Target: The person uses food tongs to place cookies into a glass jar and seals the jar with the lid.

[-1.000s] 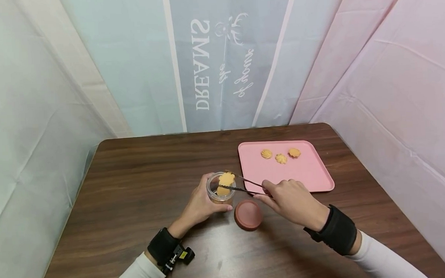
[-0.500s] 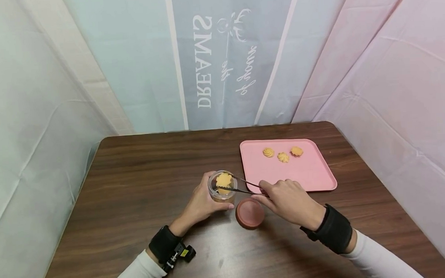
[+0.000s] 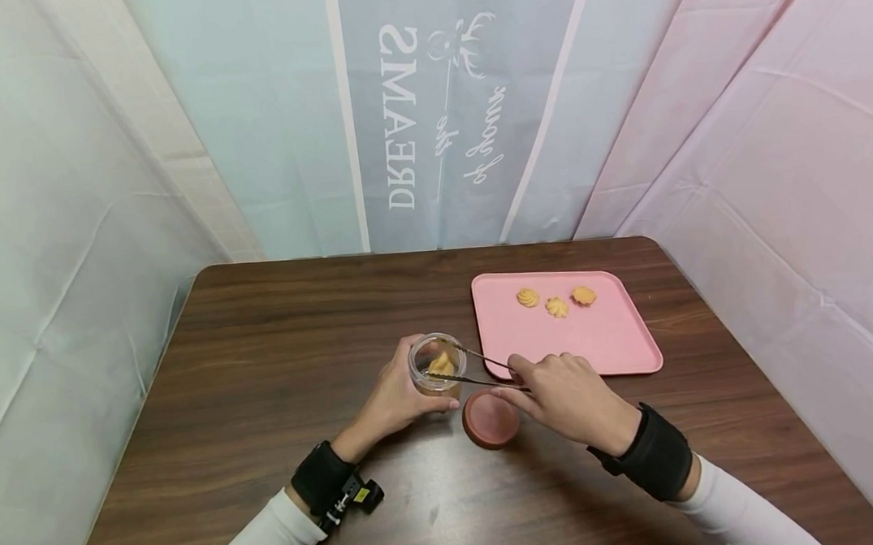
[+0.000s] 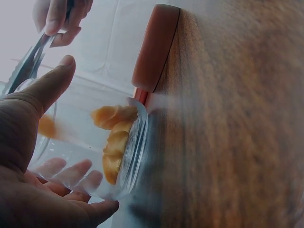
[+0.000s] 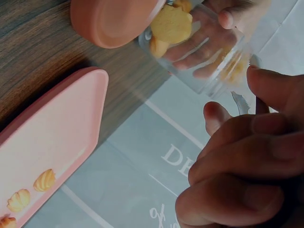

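Cookie (image 3: 441,364) now lower, down inside jar (image 3: 436,365), no longer level with rim. Left hand (image 3: 396,399) wrapped around jar at table's (image 3: 265,369) near middle. Right hand (image 3: 568,397) pinching tongs (image 3: 470,368), tips in jar mouth. Lid (image 3: 490,419) just right, tray (image 3: 630,345) farther right.
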### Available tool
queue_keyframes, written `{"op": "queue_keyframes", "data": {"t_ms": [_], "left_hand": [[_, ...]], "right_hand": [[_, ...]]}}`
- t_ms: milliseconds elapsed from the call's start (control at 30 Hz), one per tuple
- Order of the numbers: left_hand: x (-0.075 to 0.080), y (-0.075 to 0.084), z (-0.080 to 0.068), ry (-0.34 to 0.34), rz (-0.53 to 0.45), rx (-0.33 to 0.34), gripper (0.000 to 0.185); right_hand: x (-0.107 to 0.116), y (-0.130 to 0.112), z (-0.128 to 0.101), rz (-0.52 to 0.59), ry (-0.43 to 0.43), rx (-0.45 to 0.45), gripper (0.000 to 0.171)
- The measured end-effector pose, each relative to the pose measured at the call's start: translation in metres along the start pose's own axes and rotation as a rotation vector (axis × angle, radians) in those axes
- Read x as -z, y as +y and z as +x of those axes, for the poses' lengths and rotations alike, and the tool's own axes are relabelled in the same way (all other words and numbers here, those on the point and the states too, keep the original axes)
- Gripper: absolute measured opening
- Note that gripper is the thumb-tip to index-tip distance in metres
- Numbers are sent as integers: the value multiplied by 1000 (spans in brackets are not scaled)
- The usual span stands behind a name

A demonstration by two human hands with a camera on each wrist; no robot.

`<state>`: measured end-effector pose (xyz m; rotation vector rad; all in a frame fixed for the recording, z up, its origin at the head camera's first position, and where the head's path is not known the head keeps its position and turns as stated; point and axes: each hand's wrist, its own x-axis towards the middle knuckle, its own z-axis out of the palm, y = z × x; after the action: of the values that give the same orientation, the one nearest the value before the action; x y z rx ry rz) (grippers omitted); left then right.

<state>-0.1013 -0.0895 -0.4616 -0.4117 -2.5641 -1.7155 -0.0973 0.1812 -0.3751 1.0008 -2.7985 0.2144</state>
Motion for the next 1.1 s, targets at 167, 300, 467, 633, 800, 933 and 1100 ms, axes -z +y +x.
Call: {"op": "queue_keyframes", "data": {"t_ms": [167,300,467,633,800,933,1100], "left_hand": [[0,0,0,-7,-22,-6,101],[0,-1,0,1,-11,-8,102],[0,-2,0,2,-10,-11,102],[-1,-4,1,7,-2,-14,102],[-1,-3,0,3,8,-8,102],[-1,-3,0,2,6,-9,102],[-2,-3,1,5,4,-10,102]], "right_hand": [[2,-1,-1,-2,13,3,40],[5,0,-1,-3,25,-4,40],[9,3,-1,8,36,-24,38],[12,8,-2,15,33,-61,35],[13,15,-4,33,22,-96,34],[13,21,-6,30,29,-112,32],[12,31,-6,31,48,-128,34]]}}
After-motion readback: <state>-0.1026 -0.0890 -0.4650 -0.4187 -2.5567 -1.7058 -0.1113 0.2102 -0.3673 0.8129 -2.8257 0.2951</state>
